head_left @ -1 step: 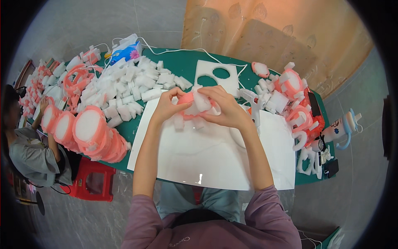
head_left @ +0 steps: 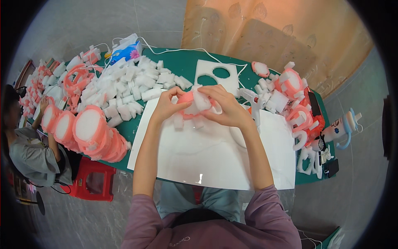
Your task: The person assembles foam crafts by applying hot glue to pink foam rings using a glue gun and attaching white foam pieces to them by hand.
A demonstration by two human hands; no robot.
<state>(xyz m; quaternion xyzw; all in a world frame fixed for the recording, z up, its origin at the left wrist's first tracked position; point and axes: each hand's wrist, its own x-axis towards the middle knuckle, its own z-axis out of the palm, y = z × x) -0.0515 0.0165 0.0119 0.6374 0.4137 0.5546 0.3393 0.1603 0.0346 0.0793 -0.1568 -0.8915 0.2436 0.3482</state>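
Note:
Over a white sheet (head_left: 199, 157) on the table, I hold a pink and white foam piece (head_left: 187, 98) between both hands. My left hand (head_left: 171, 106) pinches its pink left side between thumb and fingers. On its right side, my right hand (head_left: 226, 108) grips a white foam block (head_left: 202, 101) against the pink part, with the fingertips on top and the thumb below. The fingers partly hide the piece. White foam bits hang or lie just under it. Beyond my hands lies a flat white foam sheet (head_left: 226, 85) with round cut-outs.
White foam blocks (head_left: 137, 76) are heaped at left, beside stacked pink-rimmed foam rounds (head_left: 89, 126). A white gun-shaped tool (head_left: 253, 103) lies right of my hand. More pink foam pieces (head_left: 290, 83), a phone (head_left: 314, 103) and a tumbler (head_left: 338, 128) stand farther right. Another person (head_left: 35, 153) sits left by a red stool (head_left: 93, 180).

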